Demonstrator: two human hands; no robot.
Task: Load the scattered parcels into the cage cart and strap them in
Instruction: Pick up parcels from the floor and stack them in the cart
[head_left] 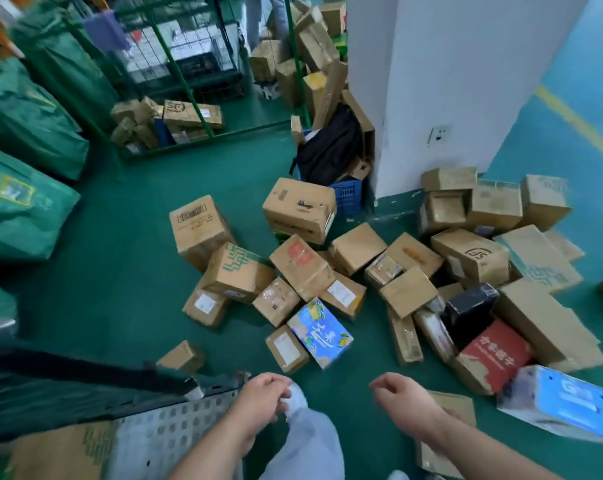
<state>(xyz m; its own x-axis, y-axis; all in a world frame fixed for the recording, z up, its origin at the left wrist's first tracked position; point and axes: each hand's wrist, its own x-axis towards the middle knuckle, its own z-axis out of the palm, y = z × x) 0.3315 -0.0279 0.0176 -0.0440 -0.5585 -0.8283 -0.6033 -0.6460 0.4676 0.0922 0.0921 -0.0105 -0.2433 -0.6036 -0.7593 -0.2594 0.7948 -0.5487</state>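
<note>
Parcels [303, 265] litter the green floor [126, 271] by a white pillar [431, 81]; left hand [263, 393] and right hand [402, 393] hang empty, fingers loosely curled

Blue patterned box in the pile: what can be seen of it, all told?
The blue box looks like printed cardboard: yellow fruit, green leaves and white characters on its top face. Closed, it lies tilted on the green floor at the pile's near edge, touching brown cartons behind and a labelled carton on its left.
</note>
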